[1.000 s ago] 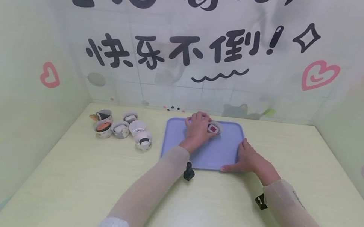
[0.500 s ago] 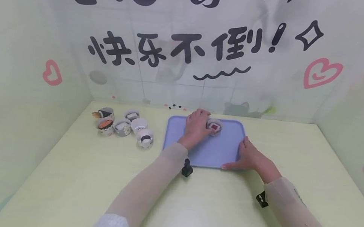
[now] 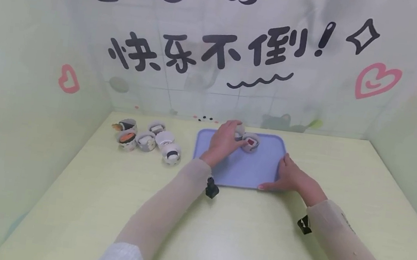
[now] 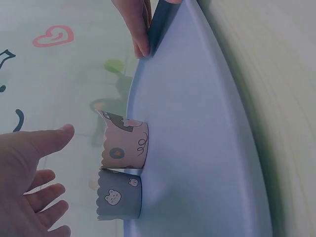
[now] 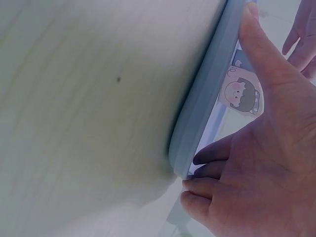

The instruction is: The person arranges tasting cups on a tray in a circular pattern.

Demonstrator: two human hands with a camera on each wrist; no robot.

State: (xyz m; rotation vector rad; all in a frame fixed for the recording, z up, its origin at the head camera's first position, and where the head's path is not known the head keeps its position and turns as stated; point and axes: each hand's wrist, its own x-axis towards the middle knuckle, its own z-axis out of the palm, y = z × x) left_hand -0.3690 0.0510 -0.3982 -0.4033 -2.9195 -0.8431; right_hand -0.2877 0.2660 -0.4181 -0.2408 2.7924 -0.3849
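Note:
A blue tray (image 3: 244, 169) lies on the table with two paper cupcake cups at its back edge. In the left wrist view these are a pink cup (image 4: 127, 148) with a cartoon print and a grey-blue cup (image 4: 120, 195) with bear faces, side by side. My left hand (image 3: 223, 139) is right behind them; its fingers (image 4: 47, 201) and thumb are spread, apart from both cups. At the tray's front right corner my right hand (image 3: 292, 176) grips the rim, thumb along the front edge and fingers over the right side. The nearer cup (image 3: 250, 143) holds a white piece with a red square.
Several more cups stand in a cluster on the table left of the tray, among them one with an orange-topped piece (image 3: 127, 138) and one with a black-banded white piece (image 3: 172, 155). A printed wall (image 3: 181, 96) rises behind the table.
My left hand has let go of the cup and drawn slightly left, uncovering the second cup. My right hand keeps its grip on the tray. The head view has shifted a little.

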